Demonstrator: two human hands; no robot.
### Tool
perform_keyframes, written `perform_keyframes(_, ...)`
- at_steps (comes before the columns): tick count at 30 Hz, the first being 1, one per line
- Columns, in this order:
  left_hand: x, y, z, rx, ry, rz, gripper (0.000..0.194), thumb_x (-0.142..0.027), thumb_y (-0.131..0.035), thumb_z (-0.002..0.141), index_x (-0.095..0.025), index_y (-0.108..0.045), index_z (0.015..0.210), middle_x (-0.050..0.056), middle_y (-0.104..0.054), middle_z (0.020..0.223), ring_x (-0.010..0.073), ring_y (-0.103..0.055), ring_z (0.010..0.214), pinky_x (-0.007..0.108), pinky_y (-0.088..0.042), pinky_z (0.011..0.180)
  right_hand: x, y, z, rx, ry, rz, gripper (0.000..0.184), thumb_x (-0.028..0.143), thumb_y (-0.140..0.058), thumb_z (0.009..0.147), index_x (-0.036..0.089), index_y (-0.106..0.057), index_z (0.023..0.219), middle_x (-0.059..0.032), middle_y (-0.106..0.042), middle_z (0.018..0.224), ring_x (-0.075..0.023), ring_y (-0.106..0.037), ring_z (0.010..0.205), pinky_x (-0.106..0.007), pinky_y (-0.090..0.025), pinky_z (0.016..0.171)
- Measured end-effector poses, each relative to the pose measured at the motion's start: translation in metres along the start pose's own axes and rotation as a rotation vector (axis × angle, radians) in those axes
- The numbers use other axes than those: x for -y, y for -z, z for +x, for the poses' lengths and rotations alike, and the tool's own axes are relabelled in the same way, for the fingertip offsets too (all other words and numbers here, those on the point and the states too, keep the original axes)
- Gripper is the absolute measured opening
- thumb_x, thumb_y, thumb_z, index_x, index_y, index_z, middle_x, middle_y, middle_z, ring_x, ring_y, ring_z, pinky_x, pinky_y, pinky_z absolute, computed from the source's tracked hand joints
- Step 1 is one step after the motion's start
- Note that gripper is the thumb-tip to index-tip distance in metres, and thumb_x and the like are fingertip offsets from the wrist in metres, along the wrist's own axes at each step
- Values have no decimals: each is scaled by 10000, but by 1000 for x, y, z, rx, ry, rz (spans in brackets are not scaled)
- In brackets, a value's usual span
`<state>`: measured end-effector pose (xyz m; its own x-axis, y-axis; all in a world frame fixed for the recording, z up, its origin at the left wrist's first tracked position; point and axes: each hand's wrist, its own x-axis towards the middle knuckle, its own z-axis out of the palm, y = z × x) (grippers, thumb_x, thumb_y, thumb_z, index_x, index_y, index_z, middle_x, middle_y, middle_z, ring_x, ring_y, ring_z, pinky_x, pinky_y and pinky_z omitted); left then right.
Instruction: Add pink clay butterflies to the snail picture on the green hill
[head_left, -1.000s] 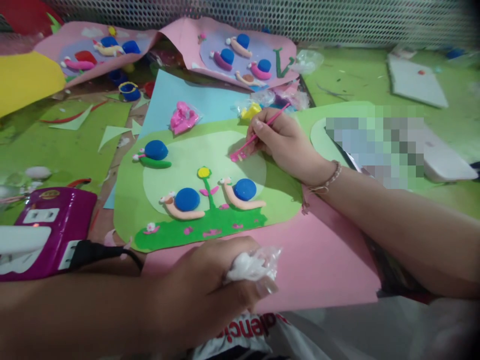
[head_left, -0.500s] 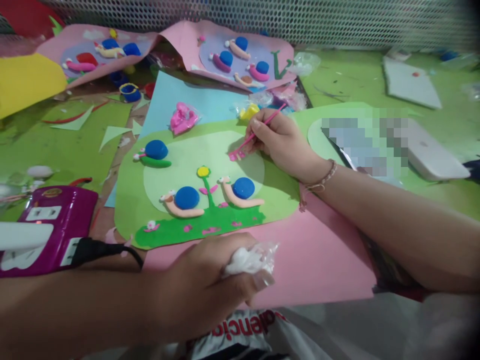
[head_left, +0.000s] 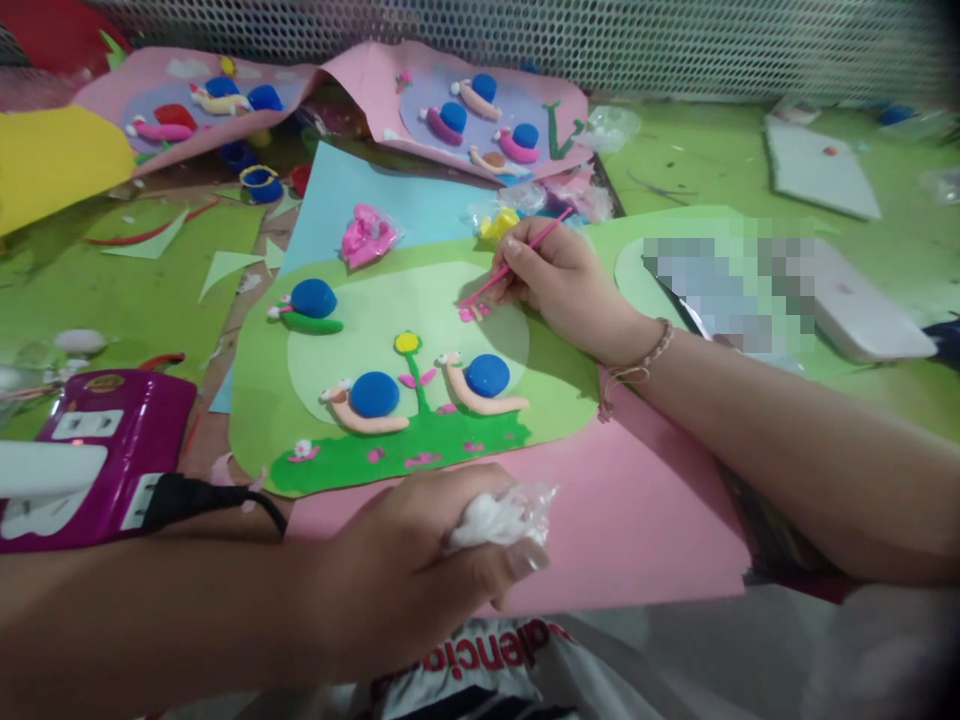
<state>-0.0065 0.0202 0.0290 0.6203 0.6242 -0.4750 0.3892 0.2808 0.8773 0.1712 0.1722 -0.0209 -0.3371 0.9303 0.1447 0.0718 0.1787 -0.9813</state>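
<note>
In my right hand (head_left: 551, 285) a thin pink modelling tool (head_left: 534, 243) is pinched, its tip at a small pink clay piece (head_left: 474, 312) on the light green paper picture (head_left: 255, 400). My left hand (head_left: 427, 540) is closed around white clay in a clear plastic wrapper (head_left: 499, 520), in front of the picture's lower edge. On the picture are clay snails with blue round shells (head_left: 373, 395), a yellow clay flower (head_left: 407, 344) on a green stem, and a green clay strip (head_left: 352, 460) dotted with pink bits.
Wrapped pink clay (head_left: 367, 238) and yellow clay (head_left: 499, 222) lie behind the picture. A purple power strip (head_left: 161, 420) with a black plug is on the left. A phone (head_left: 712, 290) and a white power-bank-like block (head_left: 862, 300) lie right. Other snail pictures (head_left: 360, 85) stand at the back.
The tip of the pink tool has shifted slightly at the pink clay piece. My left hand and the picture look unmoved.
</note>
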Motion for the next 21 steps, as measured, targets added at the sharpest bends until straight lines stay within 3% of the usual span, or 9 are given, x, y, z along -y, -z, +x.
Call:
perform_keyframes(5,-1,-3,0,-38,44,-50,250,-385,-481,831,-193,-461,671,-44,-491,598,84,-440,552,176,-355,523,2,0,-3,-24,89,-39,314,474,-546,863,200,-480,724,28,-527,638,-70,-542,528,-219,-496,538)
perform_keyframes(9,3,-6,1,-72,87,-205,288,-464,-519,828,-178,-520,792,-62,-477,570,64,-391,469,169,-314,442,19,-1,-23,-73,411,-258,321,391,-384,959,201,-545,757,-1,-521,668,-107,-514,629,-270,-462,675)
perform_keyframes(10,5,-6,1,-59,75,-233,303,-475,-531,834,-172,-531,855,-63,-485,572,63,-395,464,167,-315,436,25,-1,-30,-46,514,-307,322,367,-352,967,207,-544,764,-4,-523,665,-111,-497,599,-275,-453,640)
perform_keyframes(11,7,-7,1,-72,55,-251,327,-488,-534,840,-166,-534,895,-61,-488,572,62,-396,460,164,-313,429,32,-2,-37,18,629,-340,304,321,-324,971,213,-535,781,-3,-520,660,-108,-476,566,-271,-436,600)
perform_keyframes(13,13,-7,1,-109,22,-259,373,-523,-523,854,-157,-538,926,-53,-494,588,57,-398,462,156,-315,421,45,-5,-51,289,807,-427,230,203,-352,929,220,-538,795,-15,-569,663,-112,-532,598,-247,-443,587)
perform_keyframes(14,15,-8,1,-137,14,-258,401,-552,-511,856,-157,-541,920,-50,-494,593,55,-397,461,151,-312,416,50,-7,-56,389,852,-411,180,162,-407,887,220,-544,785,3,-548,600,-96,-483,523,-226,-402,517)
perform_keyframes(17,20,-8,2,-129,24,-253,426,-585,-494,859,-170,-549,942,-50,-498,611,54,-415,479,141,-318,421,60,-13,-65,595,796,-360,133,108,-467,811,201,-562,805,15,-552,557,-78,-461,476,-210,-381,482)
perform_keyframes(21,23,-7,2,-114,12,-250,390,-554,-478,882,-179,-547,964,-48,-523,648,53,-418,499,139,-317,437,65,-14,-64,702,669,-277,241,2,-494,734,166,-588,883,-20,-667,694,-60,-523,541,-182,-433,552)
